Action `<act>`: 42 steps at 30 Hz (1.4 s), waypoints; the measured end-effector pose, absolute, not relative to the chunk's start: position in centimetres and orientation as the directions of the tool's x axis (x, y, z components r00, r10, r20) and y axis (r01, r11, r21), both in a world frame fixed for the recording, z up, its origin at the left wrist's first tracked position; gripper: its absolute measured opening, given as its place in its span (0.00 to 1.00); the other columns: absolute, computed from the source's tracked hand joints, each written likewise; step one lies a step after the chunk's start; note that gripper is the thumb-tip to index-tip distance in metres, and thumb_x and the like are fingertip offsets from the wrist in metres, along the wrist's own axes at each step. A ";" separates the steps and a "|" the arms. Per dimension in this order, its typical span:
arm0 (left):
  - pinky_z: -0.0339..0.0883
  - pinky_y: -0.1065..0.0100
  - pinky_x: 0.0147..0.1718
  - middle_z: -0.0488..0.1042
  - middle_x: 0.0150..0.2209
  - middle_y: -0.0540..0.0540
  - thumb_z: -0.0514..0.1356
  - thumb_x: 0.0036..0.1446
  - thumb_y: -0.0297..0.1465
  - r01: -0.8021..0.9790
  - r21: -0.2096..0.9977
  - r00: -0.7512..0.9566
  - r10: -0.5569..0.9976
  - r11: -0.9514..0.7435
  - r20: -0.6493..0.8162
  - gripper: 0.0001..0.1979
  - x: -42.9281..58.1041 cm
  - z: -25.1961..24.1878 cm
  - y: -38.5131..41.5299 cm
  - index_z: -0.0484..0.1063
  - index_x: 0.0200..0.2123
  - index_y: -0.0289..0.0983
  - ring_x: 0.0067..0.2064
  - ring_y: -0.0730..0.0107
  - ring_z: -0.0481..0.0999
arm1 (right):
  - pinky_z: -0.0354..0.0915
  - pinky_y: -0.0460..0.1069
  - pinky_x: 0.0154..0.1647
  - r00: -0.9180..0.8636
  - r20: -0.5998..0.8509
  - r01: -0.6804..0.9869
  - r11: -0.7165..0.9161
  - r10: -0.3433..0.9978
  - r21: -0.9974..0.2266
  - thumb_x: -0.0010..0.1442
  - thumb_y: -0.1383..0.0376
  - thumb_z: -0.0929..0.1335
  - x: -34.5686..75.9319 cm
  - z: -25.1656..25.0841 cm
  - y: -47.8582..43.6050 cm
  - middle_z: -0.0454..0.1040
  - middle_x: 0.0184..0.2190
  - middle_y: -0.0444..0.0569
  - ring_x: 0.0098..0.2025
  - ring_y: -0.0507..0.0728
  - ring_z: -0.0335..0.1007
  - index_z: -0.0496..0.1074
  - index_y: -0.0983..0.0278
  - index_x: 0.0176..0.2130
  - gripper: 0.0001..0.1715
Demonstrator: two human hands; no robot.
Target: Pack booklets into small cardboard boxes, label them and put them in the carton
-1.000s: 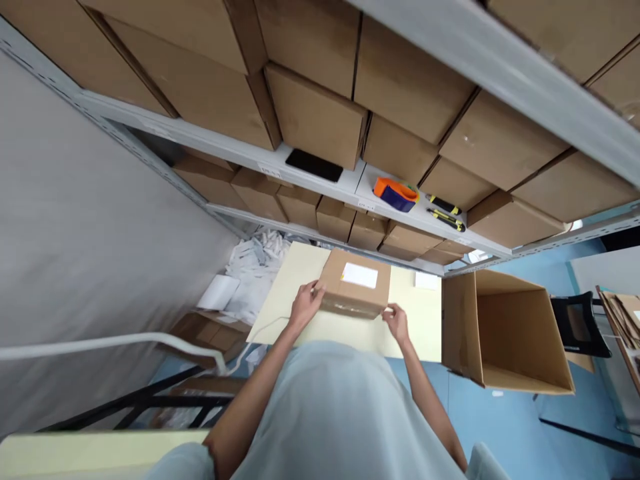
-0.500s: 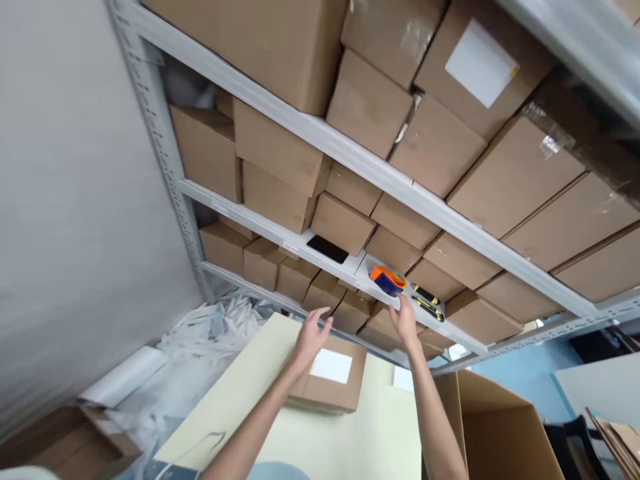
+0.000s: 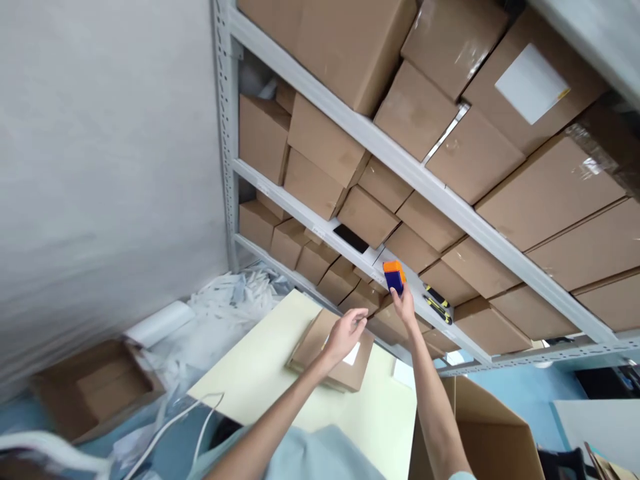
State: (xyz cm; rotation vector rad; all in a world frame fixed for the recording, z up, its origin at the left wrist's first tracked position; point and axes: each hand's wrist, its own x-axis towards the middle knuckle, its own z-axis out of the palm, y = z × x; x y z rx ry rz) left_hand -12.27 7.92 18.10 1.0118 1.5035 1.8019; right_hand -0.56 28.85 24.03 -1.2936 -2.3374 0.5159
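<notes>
My right hand (image 3: 404,308) is closed on an orange and dark blue tape dispenser (image 3: 395,277), held upright at the shelf's front edge. Over the yellow tabletop (image 3: 250,360), my left hand (image 3: 346,333) hovers with its fingers loosely bent and nothing in them. Below it lies a flat cardboard box (image 3: 315,337) with a white label (image 3: 351,355), partly hidden by my left hand and forearm. Two yellow-and-black utility knives (image 3: 438,309) rest on the shelf to the right of the dispenser. A black phone-like slab (image 3: 351,238) lies farther left on that shelf.
Metal shelving (image 3: 425,175) full of cardboard boxes rises in front. A large open carton (image 3: 495,447) stands right of the table. On the left are a white roll (image 3: 159,323), an open carton (image 3: 100,390), a white cable (image 3: 165,433) and a wall (image 3: 110,133).
My right hand has taken hold of the tape dispenser and tipped it upright on the shelf. My left hand has moved right over the labelled box. The view has swung left.
</notes>
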 end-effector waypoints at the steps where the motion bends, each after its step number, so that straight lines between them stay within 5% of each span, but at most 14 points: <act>1: 0.81 0.54 0.56 0.84 0.53 0.39 0.60 0.68 0.39 0.019 0.982 -0.561 0.811 -0.186 0.165 0.15 -12.0 18.2 7.3 0.79 0.52 0.41 0.53 0.57 0.86 | 0.75 0.59 0.53 -0.479 0.205 0.576 0.482 0.854 -0.661 0.71 0.48 0.66 -0.1 23.3 26.6 0.83 0.46 0.61 0.49 0.68 0.80 0.73 0.68 0.57 0.29; 3: 0.82 0.56 0.52 0.84 0.52 0.40 0.60 0.67 0.40 0.001 0.985 -0.590 0.796 -0.171 0.139 0.16 -11.5 18.7 5.8 0.79 0.53 0.41 0.49 0.58 0.86 | 0.75 0.58 0.55 -0.505 0.202 0.308 0.394 0.839 -0.866 0.69 0.44 0.68 0.6 22.0 21.2 0.83 0.49 0.58 0.51 0.66 0.80 0.74 0.65 0.56 0.31; 6: 0.82 0.57 0.52 0.83 0.50 0.41 0.62 0.68 0.41 0.050 0.986 -0.601 0.784 -0.158 0.156 0.15 -10.6 19.9 3.4 0.80 0.53 0.43 0.47 0.59 0.84 | 0.74 0.58 0.61 -0.516 0.112 0.161 0.225 0.849 -0.961 0.70 0.46 0.70 1.3 21.5 13.3 0.82 0.53 0.56 0.55 0.64 0.80 0.74 0.61 0.58 0.27; 12: 0.81 0.56 0.54 0.82 0.49 0.42 0.60 0.71 0.43 0.166 0.982 -0.546 0.821 -0.087 0.165 0.15 -10.2 22.7 -0.8 0.81 0.52 0.45 0.48 0.58 0.83 | 0.73 0.60 0.64 -0.432 0.091 0.163 0.177 0.897 -0.970 0.71 0.43 0.68 2.0 24.2 6.1 0.82 0.53 0.54 0.56 0.64 0.80 0.73 0.57 0.64 0.31; 18: 0.79 0.56 0.59 0.83 0.52 0.43 0.61 0.73 0.36 0.253 0.937 -0.431 0.839 -0.240 0.332 0.11 -12.0 25.0 -3.0 0.80 0.53 0.44 0.55 0.58 0.83 | 0.76 0.61 0.61 -0.460 0.057 0.164 0.148 0.886 -0.975 0.65 0.39 0.74 2.8 25.7 3.9 0.84 0.51 0.56 0.55 0.66 0.82 0.78 0.61 0.55 0.34; 24: 0.82 0.61 0.50 0.83 0.47 0.44 0.65 0.71 0.31 0.268 0.920 -0.417 0.826 -0.286 0.378 0.07 -13.7 25.4 -4.5 0.79 0.50 0.41 0.49 0.62 0.85 | 0.79 0.57 0.51 -0.459 0.085 0.254 0.222 0.884 -0.941 0.68 0.41 0.73 2.0 26.0 3.5 0.87 0.44 0.54 0.46 0.64 0.84 0.80 0.62 0.48 0.29; 29: 0.83 0.58 0.51 0.79 0.59 0.39 0.65 0.70 0.33 0.324 0.880 -0.479 0.742 -0.346 0.468 0.19 -16.2 27.3 -5.4 0.74 0.63 0.42 0.57 0.57 0.82 | 0.77 0.57 0.48 -0.560 0.179 0.411 0.460 0.809 -0.787 0.71 0.50 0.73 2.6 26.9 3.7 0.84 0.45 0.55 0.46 0.63 0.81 0.78 0.59 0.49 0.16; 33: 0.79 0.52 0.58 0.81 0.57 0.41 0.66 0.70 0.34 0.485 0.793 -0.404 0.710 -0.368 0.577 0.19 -18.4 29.4 -5.7 0.75 0.62 0.44 0.58 0.55 0.81 | 0.73 0.55 0.41 -0.655 0.371 0.431 0.729 0.658 -0.532 0.71 0.63 0.72 3.5 27.7 4.3 0.78 0.36 0.49 0.36 0.60 0.74 0.72 0.58 0.42 0.04; 37: 0.77 0.51 0.59 0.82 0.56 0.43 0.64 0.71 0.32 0.530 0.718 -0.286 0.701 -0.452 0.653 0.19 -19.8 30.8 -5.8 0.75 0.63 0.46 0.57 0.56 0.81 | 0.70 0.55 0.40 -0.735 0.501 0.364 0.889 0.458 -0.279 0.68 0.72 0.69 4.0 29.0 4.8 0.76 0.32 0.46 0.32 0.59 0.71 0.69 0.57 0.42 0.09; 42: 0.77 0.54 0.58 0.84 0.54 0.46 0.63 0.71 0.27 0.543 0.671 -0.179 0.711 -0.505 0.680 0.20 -20.6 31.5 -5.8 0.76 0.63 0.48 0.56 0.58 0.82 | 0.70 0.56 0.42 -0.798 0.468 0.396 0.916 0.380 -0.069 0.69 0.73 0.67 4.5 31.1 4.5 0.80 0.35 0.49 0.35 0.61 0.76 0.70 0.59 0.49 0.12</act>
